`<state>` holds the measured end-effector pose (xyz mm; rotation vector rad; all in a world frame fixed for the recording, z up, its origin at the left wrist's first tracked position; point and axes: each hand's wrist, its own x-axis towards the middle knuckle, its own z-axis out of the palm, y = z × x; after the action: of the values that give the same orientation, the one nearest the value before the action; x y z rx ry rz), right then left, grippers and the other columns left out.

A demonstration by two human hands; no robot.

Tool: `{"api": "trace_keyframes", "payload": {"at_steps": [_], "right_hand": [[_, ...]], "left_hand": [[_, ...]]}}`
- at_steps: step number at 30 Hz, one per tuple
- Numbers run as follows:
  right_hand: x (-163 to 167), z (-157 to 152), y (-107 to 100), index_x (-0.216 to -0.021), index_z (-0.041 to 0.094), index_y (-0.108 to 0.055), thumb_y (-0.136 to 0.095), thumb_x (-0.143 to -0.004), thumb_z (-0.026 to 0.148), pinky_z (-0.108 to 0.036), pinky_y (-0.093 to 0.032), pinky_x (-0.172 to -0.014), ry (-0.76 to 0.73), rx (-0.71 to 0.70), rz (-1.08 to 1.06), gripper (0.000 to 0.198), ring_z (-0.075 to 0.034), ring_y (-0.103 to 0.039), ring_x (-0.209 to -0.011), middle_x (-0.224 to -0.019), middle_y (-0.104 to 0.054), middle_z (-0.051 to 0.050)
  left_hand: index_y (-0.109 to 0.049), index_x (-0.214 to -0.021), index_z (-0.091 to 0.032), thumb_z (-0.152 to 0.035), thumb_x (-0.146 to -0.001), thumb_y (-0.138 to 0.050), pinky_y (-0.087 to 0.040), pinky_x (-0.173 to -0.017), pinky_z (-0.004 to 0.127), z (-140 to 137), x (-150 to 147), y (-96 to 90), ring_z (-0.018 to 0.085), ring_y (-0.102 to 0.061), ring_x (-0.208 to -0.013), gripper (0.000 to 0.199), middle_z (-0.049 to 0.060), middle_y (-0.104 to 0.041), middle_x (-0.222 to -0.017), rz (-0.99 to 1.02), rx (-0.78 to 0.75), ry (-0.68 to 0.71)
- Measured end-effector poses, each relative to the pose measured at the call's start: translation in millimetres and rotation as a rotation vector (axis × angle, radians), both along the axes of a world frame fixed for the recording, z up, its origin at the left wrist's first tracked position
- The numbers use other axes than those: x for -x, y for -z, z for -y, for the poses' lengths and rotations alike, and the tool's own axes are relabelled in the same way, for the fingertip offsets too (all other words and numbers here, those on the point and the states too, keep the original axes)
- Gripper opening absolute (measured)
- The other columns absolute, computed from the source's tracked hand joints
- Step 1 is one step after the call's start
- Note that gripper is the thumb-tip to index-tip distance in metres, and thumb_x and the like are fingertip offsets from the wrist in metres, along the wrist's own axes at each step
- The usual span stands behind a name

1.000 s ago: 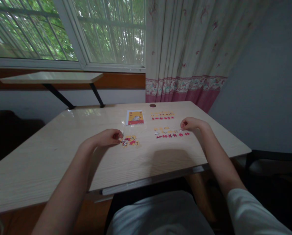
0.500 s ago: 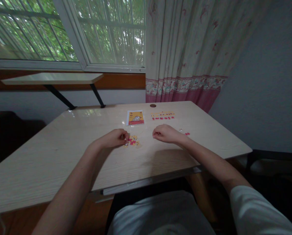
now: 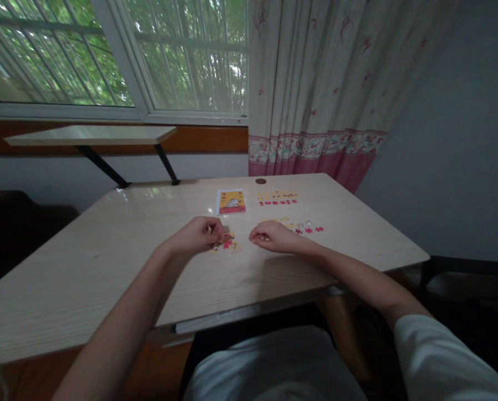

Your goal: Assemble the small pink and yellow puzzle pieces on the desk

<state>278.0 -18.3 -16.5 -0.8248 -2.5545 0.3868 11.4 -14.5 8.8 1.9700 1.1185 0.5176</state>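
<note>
Red-and-yellow puzzle pieces (image 3: 227, 244) sit piled this side of the picture card (image 3: 231, 201), near rows (image 3: 309, 230) right of it; left hand (image 3: 201, 233) and right hand (image 3: 274, 236) have curled fingers, can't tell if they're gripping anything; if the right forearm (image 3: 340, 263) dips, it could scatter those rows.

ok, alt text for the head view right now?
A person's left hand is at a small pile of puzzle pieces on a pale desk; the right hand partly hides the nearer rows of pieces. Beyond lie a picture card and farther rows of pieces.
</note>
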Motion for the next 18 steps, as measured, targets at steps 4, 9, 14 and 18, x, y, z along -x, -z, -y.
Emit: {"api": "trace_keyframes", "payload": {"at_steps": [4, 9, 14, 18], "right_hand": [[3, 2, 1, -0.097, 0.015, -0.07, -0.058, -0.085, 0.018, -0.024, -0.043, -0.073, 0.036, 0.005, -0.052, 0.017, -0.013, -0.06, -0.073, -0.08, -0.069, -0.005], [6, 2, 4, -0.097, 0.017, -0.07, -0.058, -0.086, 0.021, -0.024, -0.043, -0.073, 0.082, -0.037, -0.114, 0.017, -0.012, -0.06, -0.073, -0.082, -0.069, -0.004], [7, 1, 2, -0.094, 0.019, -0.07, -0.058, -0.086, 0.021, -0.024, -0.042, -0.07, 0.152, -0.093, -0.196, 0.015, -0.011, -0.056, -0.067, -0.081, -0.068, -0.003], [7, 2, -1, -0.098, 0.02, -0.069, -0.061, -0.084, 0.023, -0.025, -0.041, -0.071, 0.208, -0.143, -0.258, 0.017, -0.011, -0.056, -0.067, -0.084, -0.069, -0.003]], "left_hand": [[-0.062, -0.069, -0.014, -0.029, -0.064, -0.069, -0.037, -0.052, 0.021, 0, -12, 3.7, 0.01, -0.05, -0.054, 0.017, 0.0, -0.059, -0.06, 0.204, -0.026, -0.078], [-0.067, -0.1, -0.014, -0.033, -0.064, -0.072, -0.042, -0.059, 0.025, -2, -28, 14.7, 0.012, -0.055, -0.063, 0.04, 0.001, -0.063, -0.07, 0.482, -0.016, -0.183], [-0.067, -0.082, -0.015, -0.036, -0.057, -0.077, -0.046, -0.063, 0.03, -4, -35, 19.7, 0.017, -0.061, -0.068, 0.035, 0.005, -0.067, -0.074, 0.549, 0.065, -0.307], [-0.059, -0.076, -0.017, -0.041, -0.051, -0.082, -0.047, -0.06, 0.029, 0, -41, 18.0, 0.018, -0.063, -0.065, 0.042, 0.004, -0.068, -0.069, 0.602, 0.135, -0.365]]}}
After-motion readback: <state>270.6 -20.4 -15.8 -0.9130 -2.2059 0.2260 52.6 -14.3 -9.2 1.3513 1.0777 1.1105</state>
